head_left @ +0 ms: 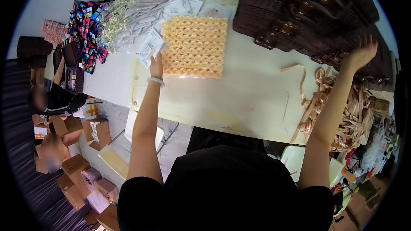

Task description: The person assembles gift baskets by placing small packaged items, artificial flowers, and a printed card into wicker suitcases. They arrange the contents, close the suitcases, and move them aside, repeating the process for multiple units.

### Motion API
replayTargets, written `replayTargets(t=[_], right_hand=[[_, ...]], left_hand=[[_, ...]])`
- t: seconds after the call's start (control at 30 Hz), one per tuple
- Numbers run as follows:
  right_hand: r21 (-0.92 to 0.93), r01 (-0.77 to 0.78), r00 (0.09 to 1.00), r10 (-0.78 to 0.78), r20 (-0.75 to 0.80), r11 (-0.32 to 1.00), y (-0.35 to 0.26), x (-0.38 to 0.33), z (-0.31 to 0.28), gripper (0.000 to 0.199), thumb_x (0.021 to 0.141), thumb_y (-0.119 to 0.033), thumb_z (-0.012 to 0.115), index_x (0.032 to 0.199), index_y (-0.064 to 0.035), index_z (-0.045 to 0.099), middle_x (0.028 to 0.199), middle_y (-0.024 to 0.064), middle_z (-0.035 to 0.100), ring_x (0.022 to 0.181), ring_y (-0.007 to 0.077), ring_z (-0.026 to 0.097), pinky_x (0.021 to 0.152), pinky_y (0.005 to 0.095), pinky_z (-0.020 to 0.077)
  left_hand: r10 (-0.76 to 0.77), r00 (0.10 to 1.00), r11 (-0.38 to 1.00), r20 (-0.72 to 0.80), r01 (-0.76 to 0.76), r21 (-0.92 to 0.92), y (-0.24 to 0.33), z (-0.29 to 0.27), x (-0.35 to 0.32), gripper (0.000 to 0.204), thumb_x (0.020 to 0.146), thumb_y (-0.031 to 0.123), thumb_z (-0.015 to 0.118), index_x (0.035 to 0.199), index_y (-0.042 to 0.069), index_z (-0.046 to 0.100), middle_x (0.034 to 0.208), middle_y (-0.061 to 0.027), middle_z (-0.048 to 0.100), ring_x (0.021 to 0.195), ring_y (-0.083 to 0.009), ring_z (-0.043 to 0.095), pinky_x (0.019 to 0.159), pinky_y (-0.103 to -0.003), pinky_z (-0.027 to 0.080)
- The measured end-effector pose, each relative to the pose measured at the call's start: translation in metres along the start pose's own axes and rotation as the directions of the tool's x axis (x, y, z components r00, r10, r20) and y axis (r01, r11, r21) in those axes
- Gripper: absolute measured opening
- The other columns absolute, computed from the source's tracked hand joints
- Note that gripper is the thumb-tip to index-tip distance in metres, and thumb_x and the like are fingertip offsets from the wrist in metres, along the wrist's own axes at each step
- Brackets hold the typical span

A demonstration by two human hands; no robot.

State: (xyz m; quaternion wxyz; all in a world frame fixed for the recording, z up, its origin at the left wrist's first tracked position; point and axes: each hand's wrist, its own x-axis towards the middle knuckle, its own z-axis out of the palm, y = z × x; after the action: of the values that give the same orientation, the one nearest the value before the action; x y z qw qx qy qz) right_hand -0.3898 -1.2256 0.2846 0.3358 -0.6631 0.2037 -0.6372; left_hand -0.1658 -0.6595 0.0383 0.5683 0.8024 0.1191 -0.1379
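Note:
My left hand (156, 66) is closed on the near edge of a flat white printed packet (150, 48), left of a block of cream rose-shaped flowers (195, 47) set in tight rows. My right hand (363, 54) reaches far right, its fingers spread beside stacked dark brown wicker cases (274, 13) with metal clasps. Whether its fingertips touch a case I cannot tell. Below my right forearm lies a tangled heap of shiny peach ribbon (349, 119), one loose end curling out onto the table.
The pale table (192, 98) spans the middle. At its back left lie more flat packets (167, 6), wrapped white flower sprigs (115, 25) and colourful patterned bundles (85, 30). Two people are at the left, near cardboard boxes (77, 167). A white chair (130, 126) stands below the table.

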Motion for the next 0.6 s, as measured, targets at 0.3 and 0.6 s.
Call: replayTargets(t=[0.3,0.6], right_hand=[[-0.258,-0.794,0.457,0.820,0.345,0.551,0.049,-0.364,0.014,0.054,0.092,-0.047,0.046,0.133,-0.0113,0.042,0.115,0.0003,0.051,0.094,0.0128,0.047,0.078,0.0297,0.0422],[-0.816,-0.294,0.517,0.800,0.303,0.498,0.020,-0.459,0.098,0.057,0.076,-0.034,0.062,0.127,-0.0102,0.050,0.120,0.0181,0.055,0.108,0.0376,0.051,0.091,0.0449,0.0422]], left_hand=[[0.264,0.938,0.961,0.225,-0.277,0.027,-0.104,0.009,0.052,0.063,0.089,0.024,0.058,0.136,-0.008,0.031,0.120,-0.0176,0.055,0.107,-0.0225,0.054,0.088,-0.031,0.044],[0.209,0.936,0.977,0.284,-0.209,-0.028,-0.066,0.020,0.005,0.057,0.087,0.012,0.054,0.138,-0.004,0.033,0.090,-0.0076,0.063,0.064,-0.0120,0.057,0.053,-0.025,0.048]])
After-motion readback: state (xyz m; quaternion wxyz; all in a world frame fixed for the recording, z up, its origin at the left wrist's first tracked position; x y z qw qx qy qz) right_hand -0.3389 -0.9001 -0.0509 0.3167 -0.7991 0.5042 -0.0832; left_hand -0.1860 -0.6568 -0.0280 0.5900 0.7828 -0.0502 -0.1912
